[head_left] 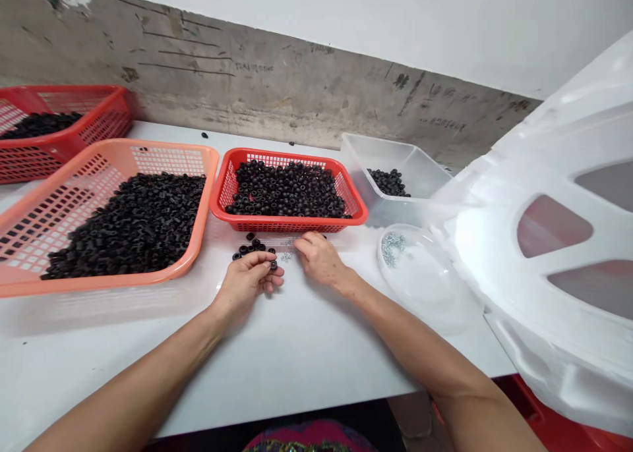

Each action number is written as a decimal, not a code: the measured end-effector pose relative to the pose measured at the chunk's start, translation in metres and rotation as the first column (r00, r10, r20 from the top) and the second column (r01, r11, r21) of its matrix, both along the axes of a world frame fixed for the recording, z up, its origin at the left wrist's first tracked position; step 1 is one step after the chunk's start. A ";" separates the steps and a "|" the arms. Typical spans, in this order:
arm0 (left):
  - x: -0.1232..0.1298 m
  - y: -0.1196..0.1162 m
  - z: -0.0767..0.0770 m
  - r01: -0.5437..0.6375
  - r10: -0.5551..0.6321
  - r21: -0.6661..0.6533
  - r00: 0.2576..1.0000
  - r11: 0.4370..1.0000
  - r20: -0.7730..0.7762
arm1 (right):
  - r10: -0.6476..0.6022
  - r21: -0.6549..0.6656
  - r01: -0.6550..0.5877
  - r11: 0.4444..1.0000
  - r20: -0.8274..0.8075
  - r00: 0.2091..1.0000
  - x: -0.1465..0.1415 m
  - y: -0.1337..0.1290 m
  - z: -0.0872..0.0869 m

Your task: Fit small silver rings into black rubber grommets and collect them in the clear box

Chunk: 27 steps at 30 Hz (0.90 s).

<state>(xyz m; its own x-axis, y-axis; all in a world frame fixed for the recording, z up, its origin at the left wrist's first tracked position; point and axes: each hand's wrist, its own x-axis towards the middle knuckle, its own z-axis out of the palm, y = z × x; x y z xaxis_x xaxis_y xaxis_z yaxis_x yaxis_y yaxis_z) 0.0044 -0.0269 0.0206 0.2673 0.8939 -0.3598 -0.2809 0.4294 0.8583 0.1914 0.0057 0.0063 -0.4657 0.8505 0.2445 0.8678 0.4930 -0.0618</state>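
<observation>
My left hand (pixel 250 277) is closed, pinching a small round black plastic piece (pixel 273 265) with a hole in it between thumb and fingertips. Just behind that hand lies a small group of similar black pieces (pixel 256 243) on the white table. My right hand (pixel 319 257) has its fingers bent and pressed together, touching down by a little scatter of tiny silvery metal parts (pixel 286 257). Whatever sits in its fingertips is hidden. Directly behind both hands stands a red basket (pixel 291 223) full of round black pieces (pixel 287 187).
An orange basket (pixel 200 241) of small black parts stands at left, with another red basket (pixel 106 113) behind it. To the right are a clear bin (pixel 420 169), a clear round lid (pixel 420 274) holding tiny metal parts, and a large white plastic object (pixel 499 241). A wall (pixel 297 89) bounds the back.
</observation>
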 end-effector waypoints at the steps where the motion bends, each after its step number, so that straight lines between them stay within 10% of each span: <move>1: 0.000 0.000 0.000 0.001 -0.001 -0.004 1.000 1.000 0.001 | 0.015 -0.009 -0.015 1.000 0.012 1.000 0.000 0.000 0.001; 27: 0.000 0.001 0.002 0.018 -0.018 -0.001 1.000 1.000 -0.006 | 0.139 -0.021 -0.139 0.990 0.028 0.990 0.001 0.008 0.003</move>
<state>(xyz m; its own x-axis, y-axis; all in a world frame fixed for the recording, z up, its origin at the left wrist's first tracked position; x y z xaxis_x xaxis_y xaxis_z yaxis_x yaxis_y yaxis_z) 0.0042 -0.0261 0.0223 0.2810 0.8887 -0.3623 -0.2683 0.4352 0.8594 0.1923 0.0133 0.0093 -0.5865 0.7813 0.2137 0.7926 0.6079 -0.0474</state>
